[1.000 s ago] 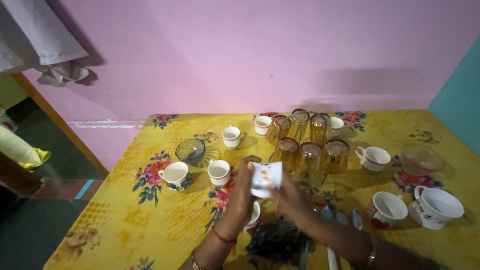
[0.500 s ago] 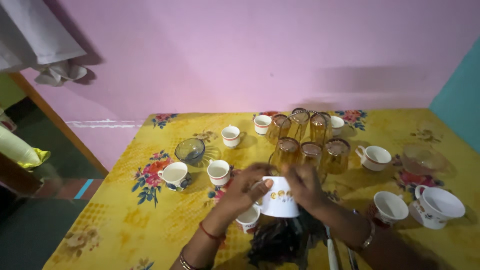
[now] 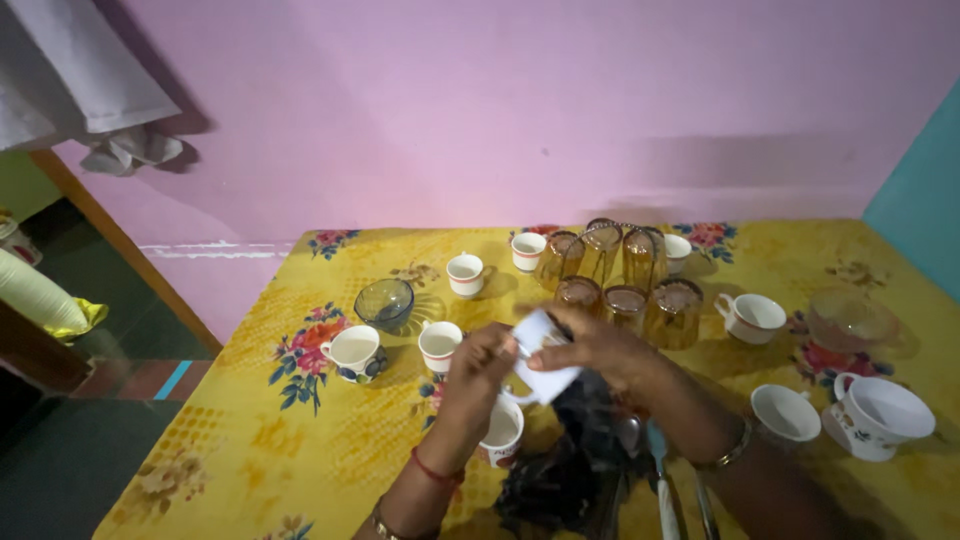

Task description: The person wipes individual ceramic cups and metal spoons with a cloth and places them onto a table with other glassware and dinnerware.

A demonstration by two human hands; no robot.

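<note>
Both my hands hold one white cup point(image 3: 541, 357) above the yellow flowered tablecloth point(image 3: 250, 420). My left hand point(image 3: 480, 372) grips its left side near the handle. My right hand point(image 3: 598, 345) covers its top and right side, with a dark cloth point(image 3: 590, 410) hanging under that hand. A small white cup with a red band point(image 3: 501, 432) stands just below the held cup. Several upturned amber glasses point(image 3: 625, 275) stand right behind my hands.
More cups stand around: one point(image 3: 440, 345) and a flowered one point(image 3: 355, 352) at left, others point(image 3: 750, 317) point(image 3: 785, 412) and a large one point(image 3: 880, 415) at right. A blue glass bowl point(image 3: 383, 301) sits left, a clear bowl point(image 3: 848, 320) right. Spoons point(image 3: 660, 480) lie near the front edge.
The held cup has been turned and tilted in my hands. My right hand moved from its side over its top, and the cloth now hangs below.
</note>
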